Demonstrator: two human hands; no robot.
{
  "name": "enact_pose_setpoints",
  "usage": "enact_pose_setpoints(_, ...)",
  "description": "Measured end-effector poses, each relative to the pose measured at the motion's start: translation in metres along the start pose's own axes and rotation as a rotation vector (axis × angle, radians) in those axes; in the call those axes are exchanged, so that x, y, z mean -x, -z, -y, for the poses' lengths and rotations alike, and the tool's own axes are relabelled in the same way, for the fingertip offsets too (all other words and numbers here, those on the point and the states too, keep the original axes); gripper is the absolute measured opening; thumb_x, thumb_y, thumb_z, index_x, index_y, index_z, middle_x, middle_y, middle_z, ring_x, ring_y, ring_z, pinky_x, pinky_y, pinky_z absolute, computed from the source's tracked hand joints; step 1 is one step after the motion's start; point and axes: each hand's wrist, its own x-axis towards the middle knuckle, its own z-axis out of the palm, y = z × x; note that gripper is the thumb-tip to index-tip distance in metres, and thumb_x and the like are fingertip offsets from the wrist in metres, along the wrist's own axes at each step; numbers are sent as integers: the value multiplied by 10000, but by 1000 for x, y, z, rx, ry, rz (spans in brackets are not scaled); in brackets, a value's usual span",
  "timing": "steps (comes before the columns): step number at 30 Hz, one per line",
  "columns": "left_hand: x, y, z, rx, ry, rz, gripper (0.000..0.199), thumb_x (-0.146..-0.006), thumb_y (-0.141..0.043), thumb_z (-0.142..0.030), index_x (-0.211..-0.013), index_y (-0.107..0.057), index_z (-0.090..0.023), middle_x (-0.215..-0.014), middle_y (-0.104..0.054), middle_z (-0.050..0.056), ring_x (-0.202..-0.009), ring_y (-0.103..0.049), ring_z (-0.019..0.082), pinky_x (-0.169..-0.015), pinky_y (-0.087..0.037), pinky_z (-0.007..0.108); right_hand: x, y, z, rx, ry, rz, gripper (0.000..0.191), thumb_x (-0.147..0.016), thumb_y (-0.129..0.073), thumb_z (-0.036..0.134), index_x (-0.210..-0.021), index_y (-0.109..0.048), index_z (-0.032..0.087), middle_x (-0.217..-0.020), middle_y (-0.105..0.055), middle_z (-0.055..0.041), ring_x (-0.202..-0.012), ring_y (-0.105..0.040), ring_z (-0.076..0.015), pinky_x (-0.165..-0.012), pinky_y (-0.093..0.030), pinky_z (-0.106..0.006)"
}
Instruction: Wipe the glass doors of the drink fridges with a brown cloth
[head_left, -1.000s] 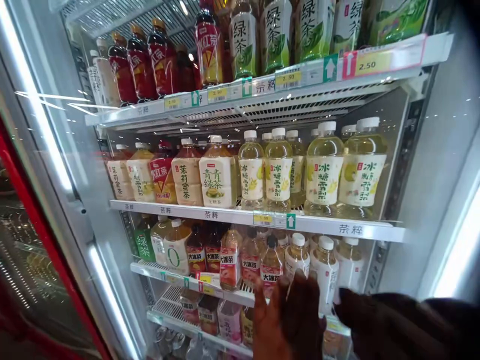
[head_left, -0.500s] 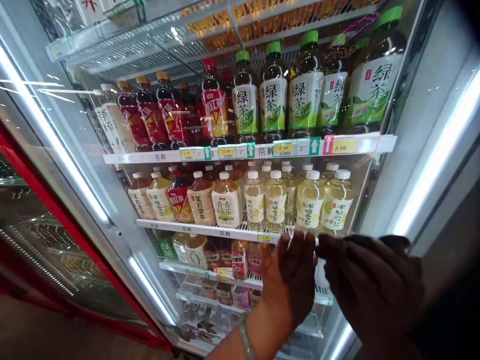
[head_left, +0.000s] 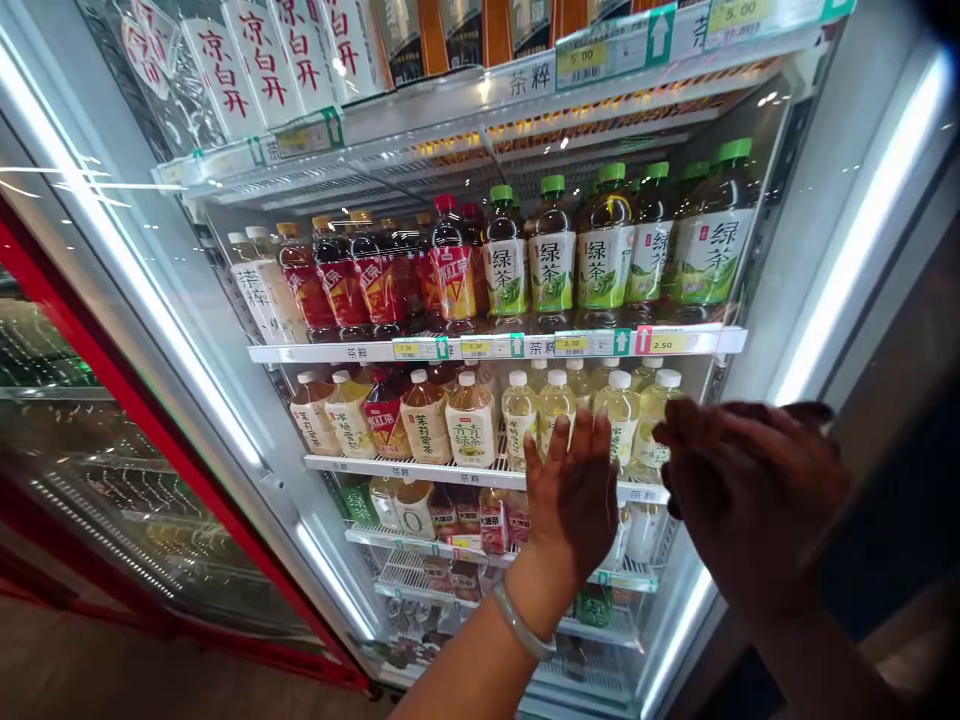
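My left hand (head_left: 574, 500), with a pale bangle on the wrist, is raised before the middle bottle shelf, its fingers spread and nothing in it. To its right is my right hand (head_left: 750, 490), dark and in shadow, with its fingers bent and pressed together; what they hold, if anything, is hidden. Pale yellow drink bottles (head_left: 519, 410) with white caps stand behind my left hand. Green-capped tea bottles (head_left: 553, 250) and a red-capped bottle (head_left: 452, 265) stand upright on the shelf above.
A lit cooler holds several shelves with price strips (head_left: 480, 347). White-labelled bottles (head_left: 262, 65) stand at the top left. Small red packs (head_left: 493, 520) sit on a lower shelf. A red frame (head_left: 172, 450) runs down the left, beside another cooler. Light tubes flank the shelves.
The view has tilted up, so the top shelf's bottles now show. My left hand's fingers have spread and straightened. My right hand sits slightly higher in view, still bent.
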Motion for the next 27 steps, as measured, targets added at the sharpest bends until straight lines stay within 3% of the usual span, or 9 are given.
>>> enact_pose_setpoints(3, -15, 2, 9, -7, 20, 38, 685, -999, -550, -242, -1650, -356, -156, -1687, -422, 171, -1645, -242, 290, -1350, -56, 594, -31, -20, 28, 55, 76, -39, 222, -811, -842, 213, -998, -727, 246, -1173, -757, -57, -1305, -643, -333, -1125, -498, -535)
enact_pose_setpoints(6, -11, 4, 22, 3, 44, 81, 692, -981, -576, -223, -1644, -381, -195, -1640, -497, 168, -1589, -379, 296, -1345, -129, 583, -11, -23, 49, -11, 175, 60, 264, -811, -839, 158, -1025, -721, 257, -1129, -765, -16, -1247, -676, -261, -1118, -515, -465)
enact_pose_setpoints(10, -7, 13, 43, 17, 36, 84, 702, -966, -551, -167, -1645, -373, -197, -1628, -516, 152, -1573, -409, 282, -1341, -153, 588, 18, -9, 37, -45, 171, 182, 281, -817, -837, 165, -1054, -732, 274, -1106, -771, 2, -1158, -724, -239, -1066, -555, -457)
enact_pose_setpoints(13, -21, 19, 55, 32, 76, 33, 791, -959, -551, -170, -1688, -242, -171, -1678, -427, 176, -1603, -348, 304, -1333, -141, 628, -16, -14, 30, 57, 27, 49, 220, -814, -844, 228, -1000, -732, 264, -1131, -762, -41, -1167, -725, -314, -1042, -552, -535)
enact_pose_setpoints(15, -31, 20, 62, 45, 80, 8, 810, -974, -528, -179, -1701, -170, -173, -1698, -382, 178, -1616, -317, 309, -1331, -105, 649, -50, -29, 42, 93, -20, -102, 199, -809, -844, 252, -970, -727, 249, -1144, -747, -81, -1189, -708, -354, -1038, -551, -562)
enact_pose_setpoints(17, -33, 20, 70, 54, 62, 11, 792, -992, -492, -177, -1704, -146, -173, -1701, -367, 182, -1612, -328, 307, -1330, -93, 657, -68, -46, 65, 93, 16, -126, 172, -825, -826, 258, -964, -726, 248, -1148, -746, -85, -1224, -689, -356, -1065, -541, -559)
enact_pose_setpoints(21, -20, 23, 90, 77, 10, -24, 735, -994, -518, -152, -1680, -252, -134, -1642, -466, 196, -1564, -424, 296, -1336, -201, 600, -32, -61, 104, 47, 159, 42, 216, -832, -814, 201, -1018, -737, 279, -1147, -772, -30, -1210, -706, -315, -1074, -557, -513)
enact_pose_setpoints(24, -13, 33, 105, 118, -22, -39, 679, -988, -520, -101, -1646, -356, -125, -1595, -542, 176, -1542, -461, 282, -1348, -217, 551, 4, -57, 107, 41, 174, 71, 316, -780, -853, 174, -1046, -753, 312, -1079, -784, -9, -1087, -753, -311, -966, -609, -489)
enact_pose_setpoints(27, -19, 46, 122, 149, -18, -42, 668, -990, -487, -77, -1645, -361, -125, -1604, -530, 172, -1553, -445, 273, -1371, -102, 554, -8, -62, 111, 86, 48, 14, 293, -792, -849, 217, -1055, -748, 299, -1101, -772, -39, -1100, -743, -345, -963, -604, -548)
